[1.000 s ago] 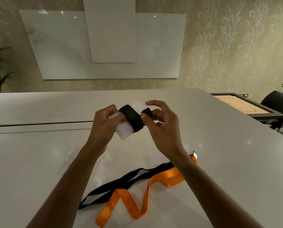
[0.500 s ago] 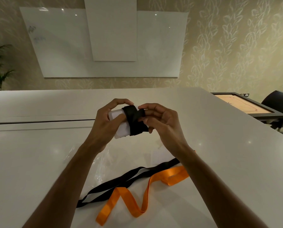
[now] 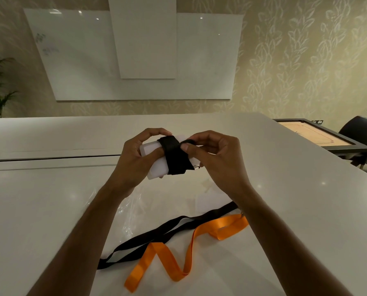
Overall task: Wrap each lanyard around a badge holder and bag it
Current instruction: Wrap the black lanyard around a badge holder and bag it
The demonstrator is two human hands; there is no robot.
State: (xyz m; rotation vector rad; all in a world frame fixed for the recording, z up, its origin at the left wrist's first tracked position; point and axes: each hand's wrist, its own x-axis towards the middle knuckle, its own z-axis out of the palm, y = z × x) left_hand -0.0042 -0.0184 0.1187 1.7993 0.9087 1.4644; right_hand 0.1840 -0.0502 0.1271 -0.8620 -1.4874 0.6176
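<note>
My left hand (image 3: 133, 161) has a closed grip on the white badge holder (image 3: 157, 165), thumb on the near face and fingers curled over the far edge, keeping it up off the tabletop (image 3: 50, 199). A black lanyard (image 3: 175, 155) is wound around the holder's middle in several stacked turns. My right hand (image 3: 216, 161) pinches the last bit of that strap at the holder's right edge, thumb and forefinger closed on it. A small dark end pokes out near the lower right corner, probably the clip, though it is too small for me to tell.

To finish this step well, I judge that I should keep tension on the tail, keep the left thumb pressing the turns flat so they don't slide off the end, then tuck the tail under the outer turn before letting go.

Containers: a clear plastic bag (image 3: 133, 210) lies flat on the tabletop below my hands, and nothing appears to be in it. A second black lanyard (image 3: 157, 236) and an orange lanyard (image 3: 178, 248) lie loose on it, unwrapped, crossing each other.
</note>
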